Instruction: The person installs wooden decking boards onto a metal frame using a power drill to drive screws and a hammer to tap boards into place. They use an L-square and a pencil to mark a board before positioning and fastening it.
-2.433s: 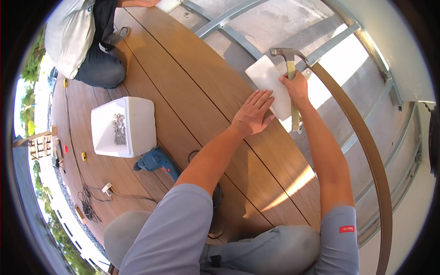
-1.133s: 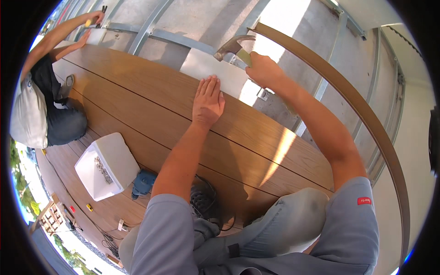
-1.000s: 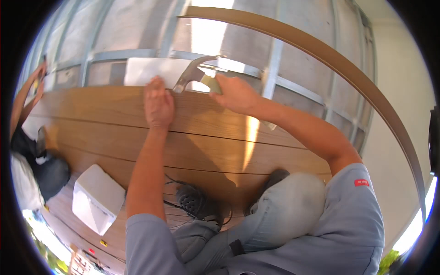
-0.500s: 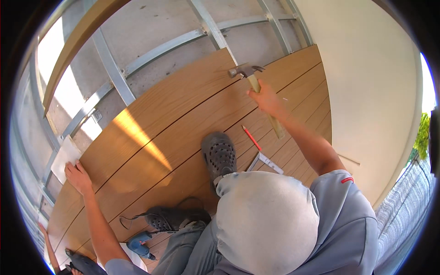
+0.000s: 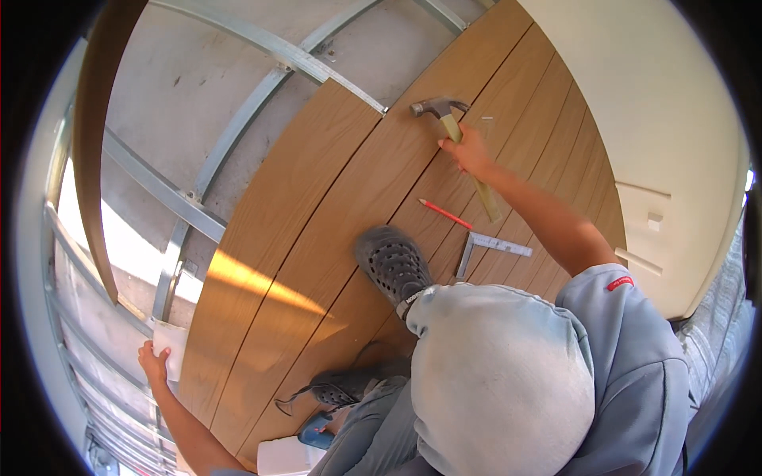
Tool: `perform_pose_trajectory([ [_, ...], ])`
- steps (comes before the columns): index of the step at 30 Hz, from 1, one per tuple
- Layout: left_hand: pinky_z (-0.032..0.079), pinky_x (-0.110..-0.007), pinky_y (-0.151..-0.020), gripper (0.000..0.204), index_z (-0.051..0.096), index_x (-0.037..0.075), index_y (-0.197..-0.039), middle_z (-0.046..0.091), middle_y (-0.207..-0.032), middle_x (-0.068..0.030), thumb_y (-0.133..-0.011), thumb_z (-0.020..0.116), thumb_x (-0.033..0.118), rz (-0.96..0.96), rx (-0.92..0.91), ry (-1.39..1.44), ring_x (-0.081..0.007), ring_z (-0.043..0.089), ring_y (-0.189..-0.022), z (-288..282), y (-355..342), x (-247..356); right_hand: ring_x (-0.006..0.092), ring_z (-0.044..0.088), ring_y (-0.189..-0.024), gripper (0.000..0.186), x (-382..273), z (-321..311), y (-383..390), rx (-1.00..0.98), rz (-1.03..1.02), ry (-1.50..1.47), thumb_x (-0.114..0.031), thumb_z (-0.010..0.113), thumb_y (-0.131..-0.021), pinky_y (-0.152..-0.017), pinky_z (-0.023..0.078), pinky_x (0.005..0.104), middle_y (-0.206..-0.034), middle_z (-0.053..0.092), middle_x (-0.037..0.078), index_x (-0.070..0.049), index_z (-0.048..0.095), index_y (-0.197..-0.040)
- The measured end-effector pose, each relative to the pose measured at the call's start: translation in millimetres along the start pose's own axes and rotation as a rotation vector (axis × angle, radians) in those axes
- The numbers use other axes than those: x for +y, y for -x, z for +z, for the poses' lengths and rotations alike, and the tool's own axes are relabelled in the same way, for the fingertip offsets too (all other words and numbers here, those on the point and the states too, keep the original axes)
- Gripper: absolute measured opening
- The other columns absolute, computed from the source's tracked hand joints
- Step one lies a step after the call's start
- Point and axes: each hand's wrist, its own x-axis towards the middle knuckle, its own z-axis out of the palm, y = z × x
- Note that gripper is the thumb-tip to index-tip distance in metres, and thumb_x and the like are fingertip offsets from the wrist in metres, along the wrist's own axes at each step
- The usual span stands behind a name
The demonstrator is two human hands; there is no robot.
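My right hand (image 5: 470,148) is wrapped round the pale handle of a claw hammer (image 5: 454,125), held over the brown boards (image 5: 397,170). The hammer's metal head points left, close to the end of a short board. Far to the left, my left hand (image 5: 155,362) grips a white flat block (image 5: 169,343) at the edge of the outermost board, thumb on its face. Beneath my right forearm lie a red pencil (image 5: 446,213) and a small metal square (image 5: 500,244). My bent knee and a grey clog (image 5: 389,258) rest over the boards.
Metal framing (image 5: 246,107) with open gaps over concrete lies beyond the boards. A curved brown plank (image 5: 91,151) rises at the left. A cream wall or panel (image 5: 635,103) bounds the right. Near my other foot, a blue tool (image 5: 316,428) is partly hidden beside a white box (image 5: 286,456).
My left hand has shifted from the board's edge onto the white block. The hammer stays in my right hand. The view has turned, and another person's arm at lower left is out of sight.
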Motion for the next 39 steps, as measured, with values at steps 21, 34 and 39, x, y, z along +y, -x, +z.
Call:
perform_pose_trajectory([
  [21, 0.047, -0.033, -0.094, 0.027, 0.063, 0.001, -0.125, 0.069, -0.113, -0.0126, -0.105, 0.054, 0.017, 0.339, -0.290, 0.487, -0.0204, 0.062, -0.105, -59.7, 43.5, 362.5, 0.0440, 0.069, -0.079, 0.056, 27.5, 21.4, -18.0, 0.082, -0.143, 0.304, -0.054, 0.062, -0.096, -0.073, 0.054, 0.0538, -0.082, 0.069, 0.026, 0.002, 0.059, -0.102],
  [34, 0.053, -0.048, -0.077, 0.024, 0.064, 0.003, -0.097, 0.067, -0.095, -0.0192, -0.100, 0.063, 0.026, 0.620, -0.080, 0.082, -0.0378, 0.064, -0.087, 11.1, 101.9, 357.4, 0.0368, 0.066, -0.089, 0.039, 15.4, 8.9, 6.1, 0.215, -0.484, 0.815, -0.041, 0.063, -0.097, -0.074, 0.055, 0.0468, -0.096, 0.065, 0.018, -0.002, 0.060, -0.100],
  [39, 0.053, -0.051, -0.078, 0.025, 0.063, 0.006, -0.095, 0.064, -0.093, -0.0173, -0.099, 0.063, 0.030, 0.637, -0.067, -0.057, -0.0392, 0.064, -0.091, -12.7, 135.6, 354.4, 0.0330, 0.062, -0.090, 0.025, 41.1, 12.7, 75.0, -0.005, -0.786, 0.671, -0.022, 0.073, -0.088, -0.076, 0.053, 0.0432, -0.097, 0.060, 0.014, -0.004, 0.059, -0.099],
])
